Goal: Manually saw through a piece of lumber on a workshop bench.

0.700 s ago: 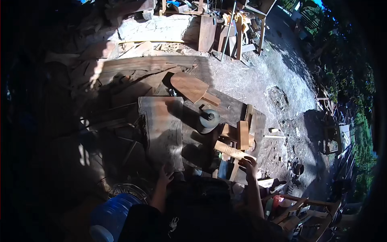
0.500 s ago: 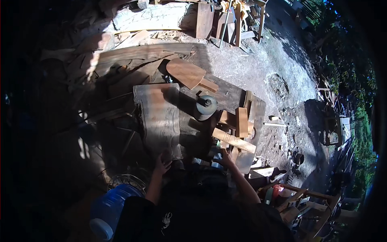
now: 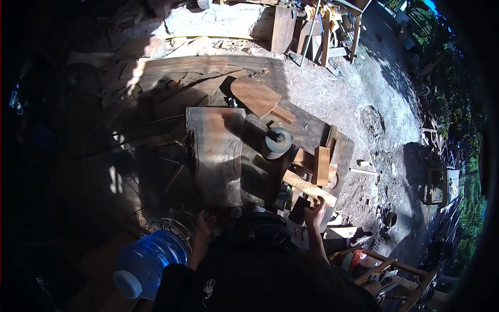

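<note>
My left hand (image 3: 206, 223) is held low beside the near end of a pale slab of wood (image 3: 217, 156), fingers loosely spread, nothing in it. My right hand (image 3: 315, 214) is closed on a small dark rectangular piece (image 3: 300, 209), whose kind I cannot make out. Its thumb reaches up to the end of a light wooden block (image 3: 307, 188), which lies slantwise on the bench. Just beyond, another wooden block (image 3: 322, 165) rests across more pieces. A grey round-topped container with a knob (image 3: 278, 141) stands between slab and blocks.
A rounded brown board (image 3: 255, 96) lies at the far part of the bench (image 3: 302, 117). To my lower left are a blue water jug (image 3: 156, 257) and a wire fan guard (image 3: 167, 229). A wooden frame (image 3: 400, 268) with clutter stands at lower right. Scrap wood fills the far left.
My right hand has moved right and now has the dark piece in it, beside the light block. My left hand stays empty. The whole view has shifted slightly.
</note>
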Action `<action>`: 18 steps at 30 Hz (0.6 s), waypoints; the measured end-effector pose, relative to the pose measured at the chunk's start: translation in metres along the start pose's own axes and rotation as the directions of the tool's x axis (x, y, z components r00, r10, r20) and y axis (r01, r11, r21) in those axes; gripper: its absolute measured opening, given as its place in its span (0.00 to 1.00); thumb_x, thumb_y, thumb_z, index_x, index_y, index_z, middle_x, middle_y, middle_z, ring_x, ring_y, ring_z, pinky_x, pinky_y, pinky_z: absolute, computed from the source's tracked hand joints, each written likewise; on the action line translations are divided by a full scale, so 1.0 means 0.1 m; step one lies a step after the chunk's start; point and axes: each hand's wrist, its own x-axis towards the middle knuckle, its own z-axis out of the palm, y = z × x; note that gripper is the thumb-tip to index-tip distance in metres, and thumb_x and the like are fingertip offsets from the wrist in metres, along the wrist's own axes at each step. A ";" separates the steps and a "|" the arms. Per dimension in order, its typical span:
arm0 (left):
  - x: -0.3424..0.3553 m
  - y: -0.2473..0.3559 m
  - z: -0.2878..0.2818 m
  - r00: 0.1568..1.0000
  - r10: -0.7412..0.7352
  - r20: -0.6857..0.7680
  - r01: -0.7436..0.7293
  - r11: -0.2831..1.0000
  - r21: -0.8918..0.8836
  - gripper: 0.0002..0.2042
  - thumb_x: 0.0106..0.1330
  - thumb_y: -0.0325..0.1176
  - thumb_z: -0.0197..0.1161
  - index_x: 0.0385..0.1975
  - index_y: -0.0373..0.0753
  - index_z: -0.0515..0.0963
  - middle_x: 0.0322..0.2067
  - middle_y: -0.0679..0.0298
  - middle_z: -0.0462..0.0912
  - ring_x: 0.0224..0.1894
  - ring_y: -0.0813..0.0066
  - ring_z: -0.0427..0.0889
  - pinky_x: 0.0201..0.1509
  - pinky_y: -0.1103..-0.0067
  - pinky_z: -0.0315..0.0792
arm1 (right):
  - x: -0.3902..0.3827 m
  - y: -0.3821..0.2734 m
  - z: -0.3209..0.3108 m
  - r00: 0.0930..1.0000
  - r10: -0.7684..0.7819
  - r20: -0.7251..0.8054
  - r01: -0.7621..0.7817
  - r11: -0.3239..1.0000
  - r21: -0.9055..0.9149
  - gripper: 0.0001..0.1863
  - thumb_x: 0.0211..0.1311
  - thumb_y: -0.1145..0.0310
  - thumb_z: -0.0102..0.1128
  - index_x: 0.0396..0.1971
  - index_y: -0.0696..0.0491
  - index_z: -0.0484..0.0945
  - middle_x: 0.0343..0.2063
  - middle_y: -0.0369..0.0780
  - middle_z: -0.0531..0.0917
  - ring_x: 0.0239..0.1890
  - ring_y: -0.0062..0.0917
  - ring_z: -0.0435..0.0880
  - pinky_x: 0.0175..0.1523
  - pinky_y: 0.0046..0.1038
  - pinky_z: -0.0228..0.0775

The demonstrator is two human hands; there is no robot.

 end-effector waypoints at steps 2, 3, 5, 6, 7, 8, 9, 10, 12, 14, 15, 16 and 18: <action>-0.03 -0.02 -0.08 0.999 0.024 -0.025 -0.025 0.999 -0.032 0.24 0.56 0.52 0.55 0.45 0.40 0.67 0.36 0.58 0.74 0.34 0.64 0.76 0.34 0.70 0.73 | 0.10 -0.67 -0.44 0.998 0.061 -0.013 -0.056 0.962 0.266 0.36 0.33 0.78 0.56 0.52 0.55 0.61 0.40 0.48 0.71 0.39 0.36 0.75 0.43 0.33 0.70; -0.06 -0.05 -0.14 0.998 0.046 -0.044 -0.048 0.997 -0.055 0.22 0.56 0.51 0.54 0.42 0.40 0.68 0.33 0.59 0.75 0.32 0.65 0.77 0.32 0.70 0.73 | 0.20 -0.95 -0.56 0.999 -0.006 -0.045 0.023 0.924 0.382 0.35 0.34 0.79 0.56 0.52 0.55 0.62 0.40 0.46 0.71 0.39 0.33 0.75 0.42 0.31 0.71; -0.22 -0.06 -0.07 0.998 0.069 -0.006 -0.069 0.998 0.012 0.20 0.58 0.52 0.52 0.40 0.42 0.70 0.32 0.62 0.77 0.33 0.70 0.76 0.34 0.74 0.69 | 0.53 -1.19 -0.61 0.979 -0.118 -0.168 0.181 0.882 0.435 0.34 0.36 0.81 0.54 0.52 0.54 0.63 0.40 0.46 0.71 0.38 0.31 0.76 0.42 0.29 0.72; -0.31 -0.06 -0.06 0.994 0.108 0.022 -0.109 0.992 0.057 0.19 0.59 0.53 0.51 0.39 0.43 0.71 0.31 0.66 0.78 0.35 0.75 0.76 0.36 0.79 0.66 | 0.73 -1.27 -0.56 0.955 -0.198 -0.223 0.273 0.882 0.384 0.34 0.37 0.81 0.54 0.52 0.54 0.63 0.40 0.46 0.70 0.38 0.31 0.76 0.42 0.29 0.71; -0.31 -0.08 -0.09 0.993 0.114 0.020 -0.115 0.992 0.050 0.19 0.59 0.53 0.51 0.39 0.43 0.71 0.31 0.66 0.78 0.35 0.75 0.76 0.36 0.79 0.66 | 0.95 -1.31 -0.44 0.921 -0.281 -0.269 0.357 0.887 0.293 0.34 0.36 0.82 0.53 0.52 0.54 0.63 0.40 0.46 0.70 0.37 0.32 0.75 0.42 0.29 0.70; -0.25 -0.12 -0.14 0.992 0.116 0.051 -0.118 0.992 0.043 0.17 0.60 0.51 0.51 0.36 0.43 0.72 0.28 0.67 0.78 0.30 0.77 0.76 0.32 0.81 0.66 | 1.20 -1.32 -0.28 0.877 -0.368 -0.307 0.438 0.877 0.199 0.34 0.36 0.82 0.53 0.52 0.53 0.63 0.39 0.46 0.69 0.37 0.32 0.75 0.43 0.30 0.70; -0.18 -0.14 -0.17 0.990 0.118 0.083 -0.121 0.992 0.038 0.15 0.61 0.50 0.51 0.32 0.43 0.73 0.24 0.68 0.77 0.26 0.78 0.76 0.29 0.83 0.66 | 1.44 -1.33 -0.13 0.824 -0.460 -0.332 0.507 0.859 0.067 0.34 0.36 0.82 0.53 0.52 0.53 0.64 0.38 0.46 0.68 0.36 0.33 0.74 0.43 0.30 0.69; -0.12 -0.14 -0.19 0.989 0.128 0.078 -0.131 0.991 0.028 0.15 0.61 0.50 0.51 0.32 0.43 0.73 0.24 0.68 0.77 0.26 0.78 0.76 0.29 0.83 0.66 | 1.62 -1.37 -0.01 0.763 -0.549 -0.340 0.563 0.824 -0.065 0.34 0.36 0.82 0.52 0.52 0.53 0.64 0.37 0.46 0.68 0.36 0.34 0.73 0.44 0.30 0.67; -0.05 -0.16 -0.21 0.997 0.063 0.048 -0.063 0.998 -0.013 0.12 0.61 0.46 0.51 0.26 0.45 0.71 0.22 0.65 0.76 0.22 0.71 0.75 0.25 0.77 0.71 | 1.81 -1.53 0.09 0.851 -0.487 -0.197 0.483 0.873 -0.075 0.35 0.36 0.82 0.52 0.53 0.52 0.64 0.38 0.47 0.66 0.38 0.36 0.71 0.45 0.32 0.66; -0.07 -0.15 -0.18 0.995 0.095 0.029 -0.097 0.993 0.068 0.12 0.61 0.46 0.51 0.25 0.45 0.71 0.22 0.66 0.76 0.23 0.72 0.75 0.26 0.76 0.71 | 2.24 -1.30 0.13 0.814 -0.538 -0.219 0.492 0.839 -0.231 0.39 0.39 0.78 0.56 0.58 0.44 0.57 0.45 0.51 0.64 0.38 0.41 0.74 0.43 0.36 0.70; -0.09 -0.16 -0.18 0.991 0.133 -0.001 -0.131 0.982 0.134 0.12 0.61 0.46 0.50 0.23 0.44 0.71 0.23 0.66 0.76 0.23 0.72 0.75 0.27 0.76 0.70 | 2.24 -1.45 0.11 0.775 -0.577 -0.257 0.538 0.816 -0.210 0.39 0.41 0.77 0.58 0.59 0.46 0.56 0.46 0.50 0.65 0.40 0.40 0.73 0.45 0.34 0.69; -0.17 -0.16 -0.17 0.990 0.140 -0.013 -0.137 0.983 0.119 0.12 0.61 0.46 0.50 0.23 0.44 0.71 0.23 0.66 0.76 0.23 0.72 0.75 0.27 0.76 0.70 | 2.18 -1.70 -0.02 0.732 -0.614 -0.296 0.585 0.788 -0.191 0.39 0.44 0.76 0.61 0.60 0.47 0.55 0.46 0.49 0.65 0.43 0.38 0.72 0.46 0.33 0.69; -0.46 -0.14 -0.07 0.990 0.116 -0.076 -0.095 0.967 0.236 0.13 0.60 0.45 0.52 0.27 0.42 0.75 0.24 0.66 0.77 0.25 0.70 0.76 0.30 0.74 0.70 | 1.69 -2.36 -0.57 0.570 -0.684 -0.454 0.766 0.643 -0.008 0.38 0.49 0.75 0.62 0.60 0.51 0.54 0.50 0.47 0.65 0.46 0.35 0.70 0.49 0.30 0.67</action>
